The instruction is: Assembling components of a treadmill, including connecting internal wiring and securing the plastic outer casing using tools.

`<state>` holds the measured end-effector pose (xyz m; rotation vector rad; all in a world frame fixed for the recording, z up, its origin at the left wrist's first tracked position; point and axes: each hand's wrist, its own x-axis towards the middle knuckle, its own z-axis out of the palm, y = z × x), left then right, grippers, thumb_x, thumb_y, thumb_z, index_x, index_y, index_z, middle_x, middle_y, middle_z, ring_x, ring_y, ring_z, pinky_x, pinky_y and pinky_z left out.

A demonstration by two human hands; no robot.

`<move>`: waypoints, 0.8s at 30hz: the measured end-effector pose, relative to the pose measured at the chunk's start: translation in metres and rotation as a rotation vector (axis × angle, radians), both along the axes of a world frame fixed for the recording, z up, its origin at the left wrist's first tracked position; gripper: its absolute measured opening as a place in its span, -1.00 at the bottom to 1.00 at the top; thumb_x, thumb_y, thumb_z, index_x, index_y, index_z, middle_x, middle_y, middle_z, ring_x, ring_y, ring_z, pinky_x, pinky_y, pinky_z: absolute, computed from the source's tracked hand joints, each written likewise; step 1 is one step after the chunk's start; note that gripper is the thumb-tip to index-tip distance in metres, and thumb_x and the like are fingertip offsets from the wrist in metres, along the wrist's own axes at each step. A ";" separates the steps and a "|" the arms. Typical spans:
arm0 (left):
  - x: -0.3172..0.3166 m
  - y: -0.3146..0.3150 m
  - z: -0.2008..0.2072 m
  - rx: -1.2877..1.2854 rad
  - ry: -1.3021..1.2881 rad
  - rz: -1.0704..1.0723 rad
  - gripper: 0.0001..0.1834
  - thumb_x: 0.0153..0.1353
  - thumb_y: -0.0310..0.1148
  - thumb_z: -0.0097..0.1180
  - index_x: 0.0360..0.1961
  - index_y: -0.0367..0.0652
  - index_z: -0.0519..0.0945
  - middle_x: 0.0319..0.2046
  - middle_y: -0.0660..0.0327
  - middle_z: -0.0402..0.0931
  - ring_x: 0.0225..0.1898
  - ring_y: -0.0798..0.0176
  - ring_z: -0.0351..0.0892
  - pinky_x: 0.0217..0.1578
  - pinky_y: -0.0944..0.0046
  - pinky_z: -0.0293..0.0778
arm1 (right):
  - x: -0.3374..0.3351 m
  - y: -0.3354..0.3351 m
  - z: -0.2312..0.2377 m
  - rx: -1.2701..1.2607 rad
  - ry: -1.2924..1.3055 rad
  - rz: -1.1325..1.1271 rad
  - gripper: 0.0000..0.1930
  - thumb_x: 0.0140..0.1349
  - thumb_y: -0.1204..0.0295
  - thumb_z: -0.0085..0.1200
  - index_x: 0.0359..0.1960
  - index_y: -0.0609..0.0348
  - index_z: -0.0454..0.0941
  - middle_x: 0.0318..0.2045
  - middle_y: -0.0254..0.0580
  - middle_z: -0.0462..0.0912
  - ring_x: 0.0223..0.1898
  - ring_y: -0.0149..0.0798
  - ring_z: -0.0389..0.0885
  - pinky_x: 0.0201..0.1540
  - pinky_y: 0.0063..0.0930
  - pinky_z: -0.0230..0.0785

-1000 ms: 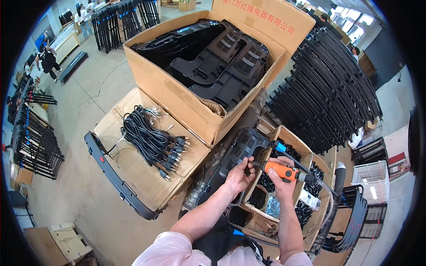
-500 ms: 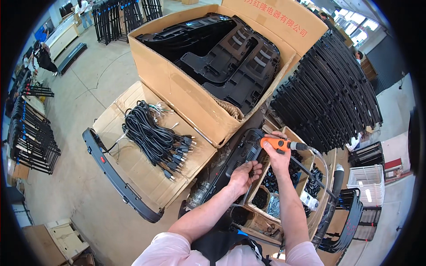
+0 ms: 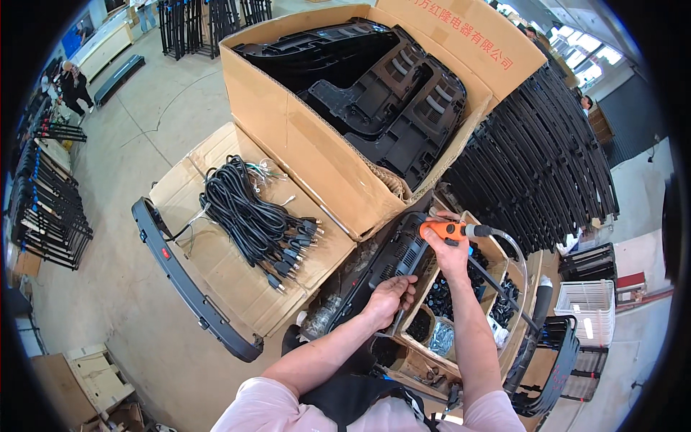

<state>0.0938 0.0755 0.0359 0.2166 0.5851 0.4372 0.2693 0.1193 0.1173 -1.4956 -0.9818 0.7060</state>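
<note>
My right hand (image 3: 450,248) is wrapped round an orange power screwdriver (image 3: 440,230) with a hose at its rear. Its front end is over the far part of a long black plastic housing (image 3: 400,248) with slotted vents; the tip is hidden. My left hand (image 3: 389,301) has its fingers pinched together at the housing's near end. Whatever lies between those fingers cannot be made out. Right of the housing stands a wooden parts box (image 3: 430,353) with small black parts and a clear bag of screws (image 3: 442,337).
A large cardboard box (image 3: 302,137) of black plastic panels stands ahead. On the cardboard (image 3: 216,266) to my left lies a bundle of black cables (image 3: 245,205), beside a curved black frame (image 3: 176,273). Stacked black frames (image 3: 533,158) rise at the right. The clear hose (image 3: 520,248) loops beside my right arm.
My left hand has drawn back slightly toward me along the housing. The screwdriver stays over nearly the same part of it. The whole view has shifted a little.
</note>
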 end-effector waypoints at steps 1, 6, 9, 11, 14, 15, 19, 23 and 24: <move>-0.001 -0.001 -0.001 0.038 0.012 0.014 -0.70 0.62 -0.21 0.01 0.05 -0.23 0.62 -0.34 0.34 0.56 -0.40 0.40 0.48 -0.34 0.37 0.43 | -0.001 0.004 0.006 0.000 0.000 0.001 -0.49 0.20 0.56 0.42 0.17 0.24 0.49 0.00 -0.06 0.72 0.05 -0.25 0.69 0.19 -0.29 0.55; -0.004 0.000 -0.003 0.052 0.014 -0.031 -0.74 0.61 -0.22 0.05 -0.01 -0.17 0.66 -0.31 0.36 0.57 -0.38 0.46 0.49 -0.35 0.39 0.45 | -0.002 0.024 0.019 -0.140 -0.123 0.027 -0.54 0.16 0.54 0.46 0.09 0.23 0.57 -0.07 -0.16 0.75 -0.04 -0.35 0.71 0.10 -0.40 0.59; -0.008 0.000 -0.003 0.059 0.031 -0.036 -0.74 0.58 -0.22 0.10 -0.01 -0.19 0.67 -0.33 0.36 0.57 -0.38 0.46 0.49 -0.36 0.40 0.45 | -0.002 0.029 0.015 -0.160 -0.106 0.046 -0.54 0.11 0.49 0.50 0.05 0.22 0.61 -0.10 -0.25 0.75 -0.08 -0.41 0.70 0.06 -0.46 0.57; -0.010 0.002 -0.002 0.060 0.037 -0.044 -0.73 0.57 -0.22 0.12 0.01 -0.20 0.67 -0.33 0.36 0.57 -0.38 0.46 0.49 -0.36 0.40 0.44 | -0.006 0.030 0.017 -0.172 -0.101 0.067 -0.54 0.12 0.49 0.49 0.05 0.23 0.60 -0.10 -0.25 0.75 -0.09 -0.41 0.70 0.06 -0.46 0.57; -0.013 0.003 -0.001 0.127 0.066 -0.062 -0.72 0.56 -0.23 0.14 0.06 -0.22 0.67 -0.34 0.37 0.56 -0.38 0.46 0.49 -0.35 0.40 0.44 | -0.002 0.030 0.012 -0.156 -0.095 0.072 -0.58 0.13 0.51 0.47 0.02 0.23 0.60 -0.11 -0.26 0.75 -0.10 -0.42 0.70 0.06 -0.47 0.57; -0.013 0.003 -0.001 0.102 0.054 -0.022 -0.72 0.57 -0.25 0.13 0.08 -0.23 0.66 -0.35 0.37 0.56 -0.37 0.45 0.49 -0.33 0.41 0.44 | -0.001 0.030 0.011 -0.134 -0.069 0.073 -0.59 0.13 0.52 0.47 0.01 0.23 0.61 -0.11 -0.26 0.75 -0.10 -0.43 0.69 0.05 -0.48 0.57; -0.013 0.003 0.004 0.008 0.025 0.103 -0.71 0.58 -0.25 0.09 0.08 -0.24 0.66 -0.36 0.38 0.55 -0.38 0.44 0.47 -0.31 0.41 0.44 | -0.002 0.030 0.009 -0.136 -0.106 0.079 -0.61 0.13 0.52 0.47 -0.03 0.24 0.61 -0.11 -0.26 0.75 -0.11 -0.43 0.69 0.05 -0.48 0.57; -0.008 0.007 0.001 -0.028 -0.017 0.076 -0.69 0.60 -0.22 0.05 0.06 -0.24 0.66 -0.36 0.38 0.54 -0.38 0.43 0.46 -0.31 0.41 0.44 | 0.000 0.028 0.012 -0.158 -0.104 0.058 -0.60 0.13 0.55 0.47 -0.01 0.22 0.60 -0.11 -0.25 0.74 -0.11 -0.42 0.68 0.04 -0.49 0.57; -0.005 0.008 0.002 -0.068 -0.004 0.093 -0.68 0.60 -0.21 0.04 0.06 -0.24 0.66 -0.37 0.38 0.53 -0.37 0.43 0.46 -0.32 0.40 0.44 | 0.000 0.024 0.013 -0.119 -0.089 0.034 -0.59 0.14 0.56 0.46 0.03 0.22 0.60 -0.10 -0.24 0.74 -0.11 -0.42 0.68 0.03 -0.50 0.57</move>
